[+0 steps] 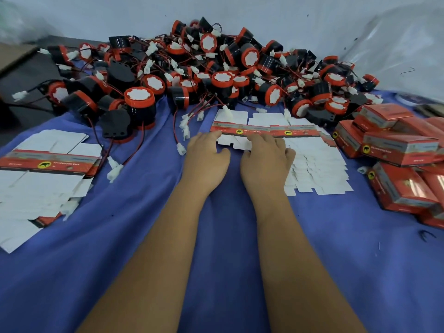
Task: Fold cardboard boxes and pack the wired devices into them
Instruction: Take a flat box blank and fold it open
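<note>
A flat, unfolded cardboard box (240,129), white with a red printed band, lies on top of a fanned stack of flat boxes (317,169) in the middle. My left hand (205,157) and my right hand (264,162) both rest on its near edge, fingers curled onto the white flaps. Whether either hand grips the card is hard to tell; they press on it. Behind lies a big heap of wired devices (211,70), black cylinders with red caps, thin red and black wires and white plugs.
A second spread of flat boxes (45,164) lies at the left. Folded red boxes (398,150) are piled at the right. A blue cloth (216,236) covers the table. Loose white plugs (115,169) trail onto the cloth. A white wall stands behind the heap.
</note>
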{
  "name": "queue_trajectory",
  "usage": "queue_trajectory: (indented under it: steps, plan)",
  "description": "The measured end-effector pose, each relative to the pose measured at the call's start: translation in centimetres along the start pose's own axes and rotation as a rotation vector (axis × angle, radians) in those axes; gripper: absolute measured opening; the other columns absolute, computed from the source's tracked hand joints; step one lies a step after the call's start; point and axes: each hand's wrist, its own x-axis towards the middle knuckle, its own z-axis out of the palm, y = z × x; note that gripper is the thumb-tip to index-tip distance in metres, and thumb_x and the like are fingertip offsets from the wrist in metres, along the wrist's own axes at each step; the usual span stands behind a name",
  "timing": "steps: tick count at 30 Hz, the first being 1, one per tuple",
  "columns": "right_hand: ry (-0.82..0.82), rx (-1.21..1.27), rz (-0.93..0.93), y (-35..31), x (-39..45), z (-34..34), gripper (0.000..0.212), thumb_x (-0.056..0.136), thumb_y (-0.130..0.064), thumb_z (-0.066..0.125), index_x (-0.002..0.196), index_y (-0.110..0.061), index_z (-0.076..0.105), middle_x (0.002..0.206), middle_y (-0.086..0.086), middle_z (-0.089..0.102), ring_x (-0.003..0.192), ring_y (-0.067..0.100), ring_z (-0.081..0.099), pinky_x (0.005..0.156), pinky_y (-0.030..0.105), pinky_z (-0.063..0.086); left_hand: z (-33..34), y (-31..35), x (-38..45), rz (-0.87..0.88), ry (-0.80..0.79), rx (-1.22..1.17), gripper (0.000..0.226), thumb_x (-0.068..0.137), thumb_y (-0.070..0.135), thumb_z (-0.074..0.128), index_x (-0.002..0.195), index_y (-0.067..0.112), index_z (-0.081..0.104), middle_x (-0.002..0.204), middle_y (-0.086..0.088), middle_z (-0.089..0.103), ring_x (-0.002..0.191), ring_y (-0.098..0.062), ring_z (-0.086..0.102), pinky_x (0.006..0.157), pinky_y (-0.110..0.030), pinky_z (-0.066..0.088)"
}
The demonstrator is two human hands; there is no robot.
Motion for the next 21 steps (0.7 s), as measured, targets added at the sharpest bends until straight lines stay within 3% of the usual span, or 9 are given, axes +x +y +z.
queue_trajectory:
  steps: [4,7,10,12,14,17,21]
  plan:
    - [0.049,0.041,0.0,0.2,0.3,-0.1,0.02,0.097,-0.018,0.049,0.112,-0.019,0.062,0.115,0.001,0.064,0.112,0.025,0.049,0.094,0.037,0.027,-0.3,0.0,-0.1,-0.002,-0.003,-0.028,0.036,0.093,0.011,0.055,0.128,0.008,0.062,0.132,-0.01,0.059,0.127,-0.026,0.048,0.106,-0.034,0.037]
    - [0.136,0.055,-0.006,0.2,0.5,-0.2,0.021,0.102,-0.027,0.045,0.099,-0.019,0.064,0.096,0.002,0.067,0.098,0.024,0.054,0.088,0.035,0.027,-0.5,0.2,-0.3,0.001,0.034,-0.033,0.04,0.094,0.016,0.057,0.134,0.015,0.059,0.138,-0.001,0.055,0.125,-0.017,0.048,0.101,-0.023,0.036]
    - [0.252,0.065,-0.022,0.3,0.4,-0.5,0.028,0.103,-0.03,0.042,0.097,-0.017,0.066,0.087,0.002,0.068,0.092,0.024,0.055,0.087,0.033,0.025,-1.0,0.3,-0.5,-0.046,0.11,-0.136,0.018,0.092,0.021,0.058,0.103,0.028,0.071,0.106,0.011,0.068,0.089,-0.004,0.058,0.075,-0.02,0.042]
    - [0.335,0.074,-0.046,0.4,0.3,-0.7,0.029,0.103,-0.028,0.043,0.095,-0.016,0.068,0.082,0.001,0.069,0.088,0.024,0.057,0.089,0.031,0.023,-1.4,0.1,-0.5,-0.086,0.138,-0.225,0.011,0.088,0.024,0.062,0.092,0.035,0.065,0.086,0.017,0.065,0.073,0.005,0.058,0.062,-0.016,0.046]
    - [0.431,0.12,-0.093,0.1,0.0,-1.0,0.024,0.099,-0.024,0.05,0.091,-0.014,0.071,0.075,0.003,0.069,0.079,0.025,0.061,0.089,0.031,0.025,-1.7,-0.2,-0.4,-0.085,0.14,-0.268,0.023,0.084,0.026,0.069,0.106,0.03,0.064,0.087,0.02,0.063,0.075,0.014,0.057,0.057,-0.004,0.042]
    - [0.577,0.243,-0.208,-0.8,-0.4,-1.2,0.016,0.09,-0.015,0.065,0.078,-0.009,0.072,0.063,0.004,0.068,0.064,0.027,0.062,0.083,0.033,0.033,-1.8,-0.3,-0.3,-0.069,0.125,-0.242,0.049,0.083,0.028,0.074,0.129,0.023,0.058,0.093,0.019,0.059,0.081,0.01,0.057,0.059,0.003,0.038]
    - [0.536,0.42,-0.385,-1.9,-0.9,-0.7,0.011,0.09,-0.013,0.065,0.084,-0.008,0.073,0.075,0.003,0.073,0.069,0.026,0.064,0.083,0.036,0.04,-1.6,-0.3,-0.2,-0.014,0.185,-0.344,0.047,0.093,0.022,0.065,0.138,0.026,0.051,0.092,0.021,0.058,0.076,0.02,0.054,0.063,-0.001,0.042]
